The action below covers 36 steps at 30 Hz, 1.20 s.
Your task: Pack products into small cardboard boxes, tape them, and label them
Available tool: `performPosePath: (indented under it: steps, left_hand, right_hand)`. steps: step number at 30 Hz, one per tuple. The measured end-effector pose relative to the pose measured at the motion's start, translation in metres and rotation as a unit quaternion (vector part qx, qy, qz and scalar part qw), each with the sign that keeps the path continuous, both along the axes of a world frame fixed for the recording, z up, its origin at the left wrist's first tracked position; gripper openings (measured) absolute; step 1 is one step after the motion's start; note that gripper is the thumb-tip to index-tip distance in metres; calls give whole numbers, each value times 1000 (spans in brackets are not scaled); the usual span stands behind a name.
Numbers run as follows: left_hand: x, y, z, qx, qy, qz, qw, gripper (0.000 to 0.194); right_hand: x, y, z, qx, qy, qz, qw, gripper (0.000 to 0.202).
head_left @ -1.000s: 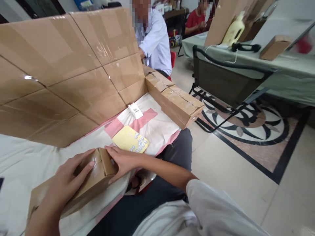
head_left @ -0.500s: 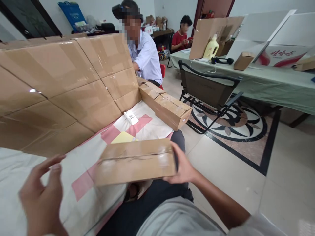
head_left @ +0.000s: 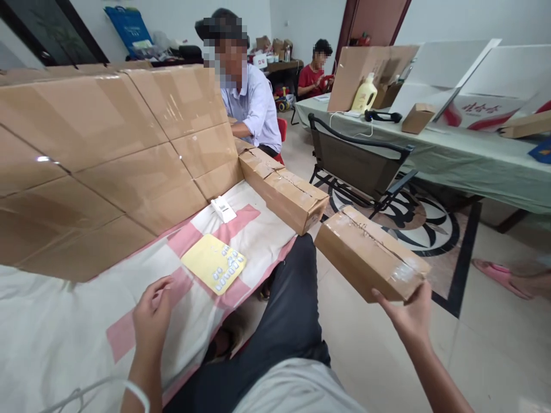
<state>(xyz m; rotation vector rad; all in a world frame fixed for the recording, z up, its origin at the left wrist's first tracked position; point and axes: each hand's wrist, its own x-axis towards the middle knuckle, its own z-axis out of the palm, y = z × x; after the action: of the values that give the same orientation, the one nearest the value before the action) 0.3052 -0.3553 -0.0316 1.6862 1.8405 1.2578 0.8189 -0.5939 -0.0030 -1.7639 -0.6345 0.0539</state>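
Note:
My right hand (head_left: 408,312) grips the near end of a long taped cardboard box (head_left: 370,249), thumb on one side and fingers around the other. The box is held in the air beyond the table edge, over the floor. My left hand (head_left: 152,310) hovers over the cloth-covered table (head_left: 81,321), empty, its fingers loosely bent and apart from the thumb. Nearest to it lies a yellow board (head_left: 200,258) bearing several small whitish pieces. Farther back, a small white object (head_left: 223,209) with a printed label rests against the cardboard wall.
Stacked taped cartons (head_left: 116,137) wall off the table's far side. Another long box (head_left: 288,186) lies along its right end. A co-worker (head_left: 253,103) sits behind the cartons. A folding chair (head_left: 359,160) stands right, before a green-clothed table (head_left: 465,155). A white cable (head_left: 107,381) crosses lower left.
My right hand has carried the cardboard box rightward, off the table, uncovering the yellow board. My left hand has moved right and its fingers have curled more.

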Motion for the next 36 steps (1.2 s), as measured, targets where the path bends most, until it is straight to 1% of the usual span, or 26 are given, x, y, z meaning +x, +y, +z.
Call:
performPosePath:
  steps: [3, 5, 8, 11, 14, 16, 18, 19, 21, 22, 23, 24, 25, 27, 29, 30, 32, 34, 36]
  left_hand:
    - [-14, -6, -19, -32, 1, 23, 999, 41]
    - [-19, -8, -25, -46, -2, 41, 998, 45]
    - [-20, -8, -27, -56, -4, 46, 997, 48]
    - [-18, -4, -28, -70, 4, 26, 997, 49]
    - [-21, 0, -35, -80, -2, 9, 997, 49]
    - [-24, 2, -39, -81, -8, 2, 997, 47]
    - [-24, 1, -38, -81, -14, 2, 997, 45]
    - [-21, 0, -34, -75, -18, 7, 997, 44]
    - [-6, -3, -19, -43, -37, 22, 998, 39]
    - [7, -3, -9, -18, -53, 30, 998, 36]
    - [24, -2, 2, 11, -74, 23, 997, 33]
    - [45, 2, 14, 37, -121, 8, 992, 30]
    - [70, 7, 24, 45, -141, -12, 989, 30]
    - [127, 27, 41, 39, -167, -66, 983, 32]
    - [190, 56, 53, 7, -201, -129, 971, 38]
    - [220, 74, 58, -14, -217, -151, 964, 44]
    - [274, 110, 66, -65, -246, -166, 953, 61]
    - [316, 143, 74, -105, -267, -162, 944, 75]
    - [345, 169, 78, -123, -281, -162, 938, 76]
  right_hand:
    - [1, 31, -6, 17, -2, 46, 999, 102]
    - [-4, 48, -8, 17, -11, 76, 997, 105]
    - [-15, 69, -9, 13, -16, 94, 995, 107]
    - [-22, 84, -9, 20, -1, 91, 996, 103]
    - [-23, 92, -12, 14, 14, 84, 996, 103]
    - [-21, 93, -15, 6, -2, 90, 996, 104]
    - [-20, 91, -18, 4, -34, 99, 994, 105]
    - [-20, 90, -19, 4, -48, 101, 994, 105]
    - [-21, 88, -19, 4, -60, 100, 993, 106]
    - [-22, 88, -19, 4, -60, 99, 993, 106]
    - [-23, 88, -19, 6, -60, 97, 993, 105]
    - [-24, 88, -19, 7, -58, 98, 993, 105]
    - [-25, 88, -19, 8, -56, 100, 993, 104]
    - [-28, 89, -18, 12, -48, 104, 993, 102]
    - [-31, 90, -18, 18, -40, 100, 994, 100]
    - [-32, 91, -17, 22, -37, 96, 994, 99]
    - [-34, 91, -15, 28, -34, 92, 995, 99]
    - [-35, 92, -14, 26, -32, 94, 995, 99]
    - [-34, 92, -13, 26, -30, 101, 994, 97]
